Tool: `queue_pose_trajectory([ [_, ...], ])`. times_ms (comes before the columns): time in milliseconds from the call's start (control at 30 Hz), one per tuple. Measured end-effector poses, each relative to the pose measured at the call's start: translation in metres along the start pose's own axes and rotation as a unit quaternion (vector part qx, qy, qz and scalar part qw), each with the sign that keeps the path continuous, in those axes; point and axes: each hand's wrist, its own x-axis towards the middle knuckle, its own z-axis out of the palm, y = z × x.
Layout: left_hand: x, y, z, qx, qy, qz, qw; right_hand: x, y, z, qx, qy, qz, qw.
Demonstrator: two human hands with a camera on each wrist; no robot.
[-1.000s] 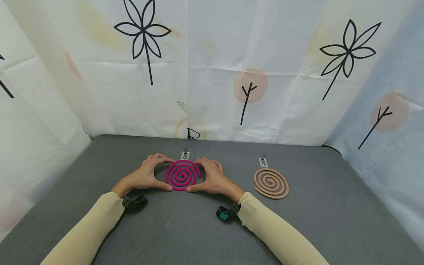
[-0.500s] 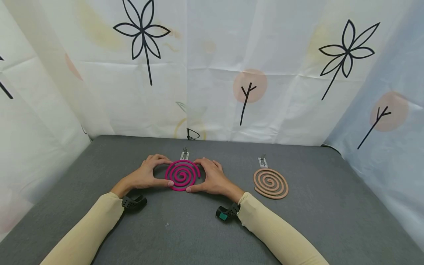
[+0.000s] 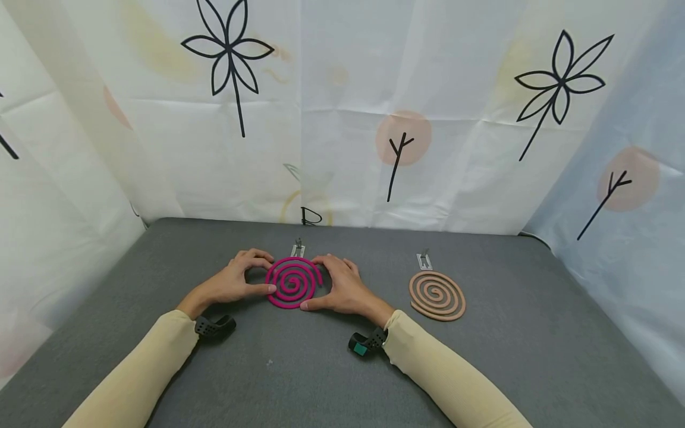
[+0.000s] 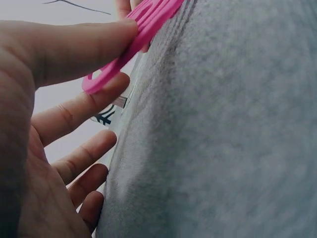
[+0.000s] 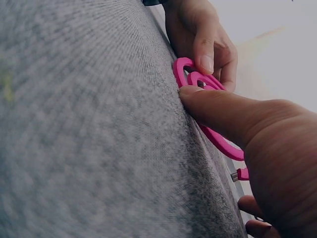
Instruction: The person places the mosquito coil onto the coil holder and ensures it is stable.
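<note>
A flat pink mosquito coil (image 3: 292, 284) is between my two hands over the grey table. With thumb on top and index finger underneath, my left hand (image 3: 232, 282) pinches the coil's left edge, as the left wrist view shows; its other fingers are spread below. My right hand (image 3: 345, 286) curves round the coil's right side, thumb at the near edge and fingers at the far edge. In the right wrist view the right thumb (image 5: 218, 109) lies against the pink rim. A second, tan mosquito coil (image 3: 437, 291) lies flat to the right, touched by neither hand.
A small metal coil stand (image 3: 298, 251) is just behind the pink coil, and another metal stand (image 3: 424, 261) sits behind the tan one. Patterned white curtain (image 3: 342, 166) encloses the grey table (image 3: 299, 380) at the back and sides.
My left thumb has slid from the coil's near edge up onto its left rim, and the left fingers have drawn slightly left. My right hand stays almost still.
</note>
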Motion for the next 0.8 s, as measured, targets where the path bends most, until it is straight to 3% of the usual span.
queue_pose_trajectory([
  [333,0.0011,0.0016,-0.0037,-0.024,-0.005,0.001,0.9997,-0.0006,0.0004,0.0,-0.002,0.0,0.003,1.0],
  [800,0.0036,0.0014,-0.006,-0.082,-0.019,0.036,0.9957,0.0024,0.0035,-0.0024,0.061,0.007,-0.008,0.9981],
])
